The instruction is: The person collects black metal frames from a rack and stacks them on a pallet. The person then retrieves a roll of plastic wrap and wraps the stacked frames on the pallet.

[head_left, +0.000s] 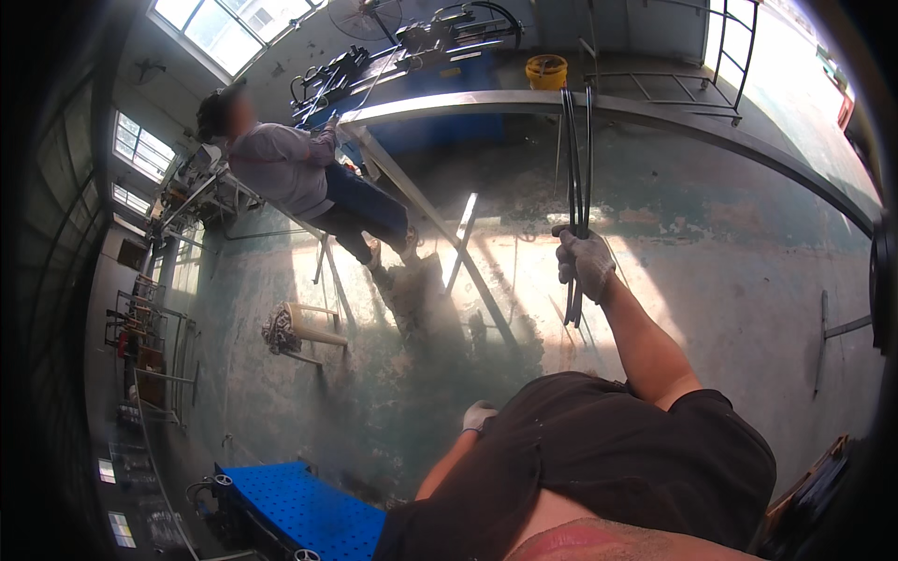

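My right hand (587,263), in a pale work glove, is closed around several thin black rods (576,178). Their upper ends reach the long metal beam (645,106) in front of me; whether they touch it I cannot tell. The lower ends stick out below my fist. My left hand (479,415), also gloved, hangs low beside my body, partly behind my dark shirt. Its fingers do not show clearly, and nothing can be made out in it.
At the left, another person (281,168) stands by the beam's far end. A stool (309,327) stands on the floor; a blue perforated table (299,510) is near at lower left. Beyond the beam are machinery (412,56), a yellow bucket (546,71) and a wheeled frame (655,77).
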Action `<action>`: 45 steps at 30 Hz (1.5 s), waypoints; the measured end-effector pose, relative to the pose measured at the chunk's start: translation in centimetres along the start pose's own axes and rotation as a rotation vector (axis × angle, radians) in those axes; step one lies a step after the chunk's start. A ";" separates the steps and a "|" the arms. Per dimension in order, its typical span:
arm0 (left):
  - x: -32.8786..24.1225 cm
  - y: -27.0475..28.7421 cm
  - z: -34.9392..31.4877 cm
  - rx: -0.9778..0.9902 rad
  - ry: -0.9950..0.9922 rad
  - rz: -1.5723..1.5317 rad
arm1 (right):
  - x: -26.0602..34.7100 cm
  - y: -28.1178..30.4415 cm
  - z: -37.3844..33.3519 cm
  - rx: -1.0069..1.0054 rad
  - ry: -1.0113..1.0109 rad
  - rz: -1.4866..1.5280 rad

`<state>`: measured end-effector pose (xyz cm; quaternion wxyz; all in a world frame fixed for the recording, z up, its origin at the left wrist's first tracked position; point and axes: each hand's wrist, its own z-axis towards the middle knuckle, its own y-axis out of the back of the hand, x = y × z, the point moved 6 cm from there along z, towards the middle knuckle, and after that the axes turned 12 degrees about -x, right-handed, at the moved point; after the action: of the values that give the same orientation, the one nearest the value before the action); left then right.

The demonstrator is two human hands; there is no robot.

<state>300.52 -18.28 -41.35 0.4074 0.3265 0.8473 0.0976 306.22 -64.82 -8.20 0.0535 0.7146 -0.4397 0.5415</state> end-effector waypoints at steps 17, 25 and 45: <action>0.0 0.4 -0.1 -0.006 0.004 0.090 | 0.6 0.4 -0.3 -0.008 0.003 -0.020; 1.3 -0.3 0.9 0.010 -0.003 0.050 | 0.1 0.7 0.4 0.007 -0.012 0.059; 3.6 0.8 0.4 -0.065 -0.058 -0.052 | 0.9 -4.3 7.6 -0.108 0.039 -0.059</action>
<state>299.58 -15.46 -43.50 0.4445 0.2939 0.8397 0.1048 314.70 -66.93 -8.91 0.1164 0.7125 -0.4457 0.5293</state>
